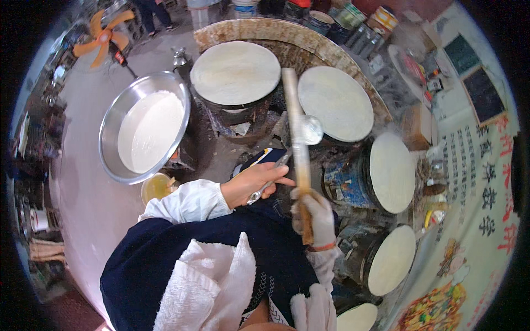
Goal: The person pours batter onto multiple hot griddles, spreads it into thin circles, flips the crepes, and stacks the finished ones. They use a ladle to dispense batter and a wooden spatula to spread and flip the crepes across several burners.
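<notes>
My left hand (258, 182) grips the metal handle of a ladle, with one finger stretched toward the wooden stick. The handle passes behind the stick, and the ladle's round shiny bowl (312, 130) shows beyond it, by the lower left edge of a round griddle. My right hand (317, 216), in a pale glove, is closed around the lower end of a long flat wooden stick (298, 146). Slightly blurred, the stick points up and away between two griddles. Pale round sheets cover the far-left griddle (236, 73) and the far-right griddle (335, 103).
More covered griddles (392, 172) curve down my right side on dark stoves. To the left stand a large steel basin (105, 140) of white batter and a small tub of yellow liquid (157, 188). A curved low wall (254, 30) rises behind; an orange fan (104, 37) stands far left.
</notes>
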The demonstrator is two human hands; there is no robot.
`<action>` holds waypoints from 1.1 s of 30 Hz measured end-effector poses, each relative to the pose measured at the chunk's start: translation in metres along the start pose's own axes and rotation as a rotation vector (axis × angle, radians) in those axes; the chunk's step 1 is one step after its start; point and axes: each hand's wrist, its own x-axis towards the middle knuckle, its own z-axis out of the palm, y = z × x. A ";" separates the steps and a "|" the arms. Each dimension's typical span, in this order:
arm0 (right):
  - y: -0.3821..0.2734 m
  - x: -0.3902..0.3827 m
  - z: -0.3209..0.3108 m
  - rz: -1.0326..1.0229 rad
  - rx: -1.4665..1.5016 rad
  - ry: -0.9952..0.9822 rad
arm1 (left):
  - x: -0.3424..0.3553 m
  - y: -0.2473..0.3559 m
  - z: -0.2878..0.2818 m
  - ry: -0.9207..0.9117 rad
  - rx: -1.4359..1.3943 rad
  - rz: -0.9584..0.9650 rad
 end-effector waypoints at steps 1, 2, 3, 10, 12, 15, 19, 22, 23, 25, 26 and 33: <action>-0.003 0.011 0.016 0.120 0.058 -0.122 | -0.007 -0.005 -0.015 0.011 -0.050 0.048; -0.005 0.024 0.030 0.183 0.005 -0.198 | -0.014 -0.003 -0.023 0.062 -0.090 0.060; -0.002 0.039 0.042 0.255 -0.042 -0.278 | -0.022 -0.004 -0.033 0.122 -0.132 0.064; -0.001 0.164 0.118 0.160 -0.544 -0.638 | -0.089 -0.017 -0.105 0.565 -0.439 0.310; -0.003 0.224 0.131 0.001 -0.714 -0.502 | -0.105 -0.024 -0.129 0.685 -0.494 0.400; 0.001 0.318 0.137 -0.555 -1.194 -0.156 | -0.121 -0.017 -0.151 0.825 -0.606 0.490; -0.014 0.381 0.145 -0.691 -1.536 0.099 | -0.137 -0.014 -0.180 0.929 -0.644 0.530; -0.025 0.421 0.125 -0.705 -1.224 0.353 | -0.139 -0.006 -0.200 0.930 -0.651 0.568; -0.032 0.439 0.109 -0.728 -1.047 0.472 | -0.136 -0.004 -0.204 0.923 -0.652 0.579; -0.053 0.462 0.088 -0.591 -0.728 0.601 | -0.129 0.014 -0.204 0.974 -0.631 0.542; -0.056 0.479 0.069 -0.549 -0.612 0.627 | -0.121 0.022 -0.205 0.968 -0.620 0.532; -0.066 0.489 0.065 -0.043 -0.658 0.250 | -0.112 0.032 -0.214 0.850 -0.672 0.544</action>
